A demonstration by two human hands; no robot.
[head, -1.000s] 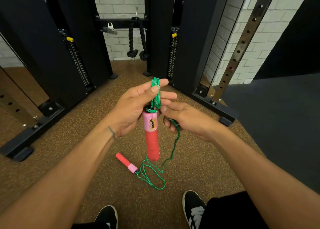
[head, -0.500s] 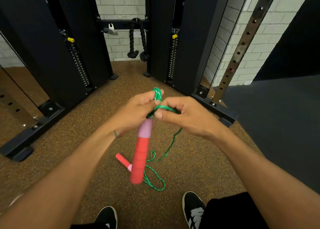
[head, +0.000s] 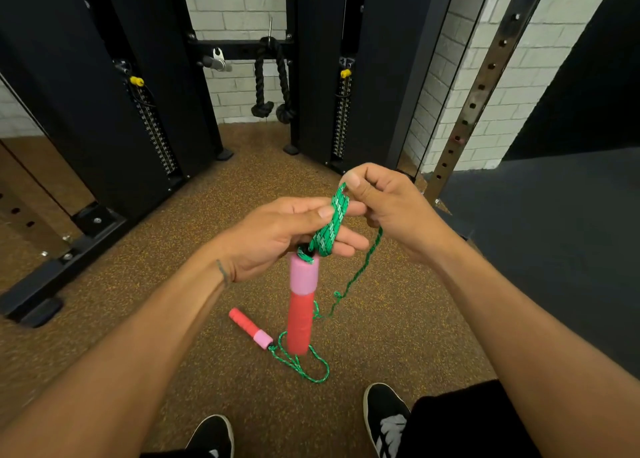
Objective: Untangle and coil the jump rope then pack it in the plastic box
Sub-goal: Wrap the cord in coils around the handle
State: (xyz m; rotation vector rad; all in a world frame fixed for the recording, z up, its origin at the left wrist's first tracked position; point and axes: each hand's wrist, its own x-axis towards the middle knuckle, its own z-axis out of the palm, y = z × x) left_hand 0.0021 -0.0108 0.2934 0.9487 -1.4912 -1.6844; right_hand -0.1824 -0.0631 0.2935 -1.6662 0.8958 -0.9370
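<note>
A green jump rope (head: 329, 227) is bunched in several loops between my two hands. My left hand (head: 277, 235) pinches the bundle with thumb and fingers, and one pink-and-red handle (head: 301, 305) hangs straight down from it. My right hand (head: 384, 208) grips the top of the loops, up and to the right of the left hand. A single strand runs from the right hand down to loose loops (head: 304, 367) on the floor. The second handle (head: 250, 328) lies on the floor beside those loops. No plastic box is in view.
Black weight-stack columns (head: 145, 104) of a cable machine stand ahead, with base feet (head: 62, 253) reaching across the brown speckled floor at left. A perforated steel upright (head: 481, 83) rises at right beside a dark mat (head: 554, 235). My two shoes (head: 384, 419) are at the bottom.
My right hand has risen up and to the right, drawing the rope loops taller. The hanging handle has swung back from a leftward tilt to vertical. The floor handle has not moved.
</note>
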